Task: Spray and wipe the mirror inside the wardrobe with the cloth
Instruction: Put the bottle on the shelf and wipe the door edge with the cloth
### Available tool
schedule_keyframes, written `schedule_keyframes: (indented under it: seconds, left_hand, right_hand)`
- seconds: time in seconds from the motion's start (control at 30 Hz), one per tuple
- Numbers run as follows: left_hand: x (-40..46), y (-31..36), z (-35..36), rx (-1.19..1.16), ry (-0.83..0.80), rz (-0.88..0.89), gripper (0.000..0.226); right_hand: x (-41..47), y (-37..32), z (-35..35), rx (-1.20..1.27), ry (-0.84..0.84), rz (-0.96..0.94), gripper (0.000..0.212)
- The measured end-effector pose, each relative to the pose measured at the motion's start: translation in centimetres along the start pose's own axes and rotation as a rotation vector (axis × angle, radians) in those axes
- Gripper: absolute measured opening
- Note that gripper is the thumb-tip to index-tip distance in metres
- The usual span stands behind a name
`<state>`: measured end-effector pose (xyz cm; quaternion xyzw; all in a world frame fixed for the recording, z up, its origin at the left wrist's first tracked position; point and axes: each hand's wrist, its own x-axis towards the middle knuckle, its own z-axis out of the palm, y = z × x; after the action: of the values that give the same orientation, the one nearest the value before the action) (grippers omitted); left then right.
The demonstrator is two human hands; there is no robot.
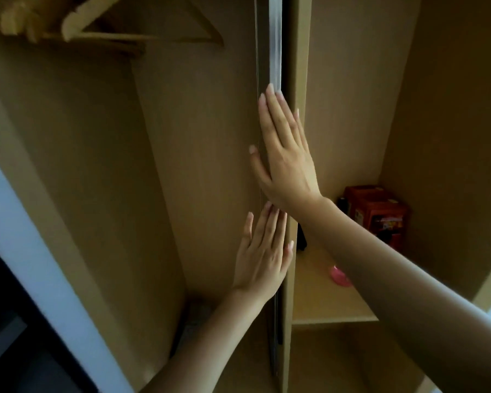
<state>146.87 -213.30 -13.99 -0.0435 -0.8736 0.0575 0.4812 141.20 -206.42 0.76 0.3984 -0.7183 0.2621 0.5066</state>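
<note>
step, as judged: prep, not cleaning — both hands flat on narrow upright panel (pixel 275 52) between wardrobe (pixel 210 137) bays, likely slide-out mirror seen edge-on; glass face not visible. right hand (pixel 284 154) higher, fingers straight, thumb round left side of edge. left hand (pixel 262 256) lower, fingers straight, pressing, grasping nothing. no cloth or spray in view. next: draw panel out, fetch both. panel edge pale, glossy; wardrobe matte tan board; wooden hangers (pixel 77 26); red box (pixel 377 211) on shelf (pixel 332 307).
</note>
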Motion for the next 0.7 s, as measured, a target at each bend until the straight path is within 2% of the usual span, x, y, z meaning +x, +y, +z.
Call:
schedule_keyframes:
  seconds: [0.13, 0.47, 0.7]
  left_hand:
    - [-2.4, 1.3, -1.9, -0.122, -0.057, -0.010, 0.071]
    - [-8.1, 8.5, -4.9, -0.341, -0.326, -0.067, 0.051]
    - [-9.0, 13.7, -2.8, -0.478, -0.527, -0.205, 0.051]
  right_hand:
    - [-4.9, 0.0, -3.1, 0.084, -0.096, 0.107, 0.056]
    - [-18.0, 0.5, -10.4, 0.151, -0.227, 0.605, 0.055]
    - [-25.8, 5.4, -12.5, 0.150, -0.271, 0.738, 0.058]
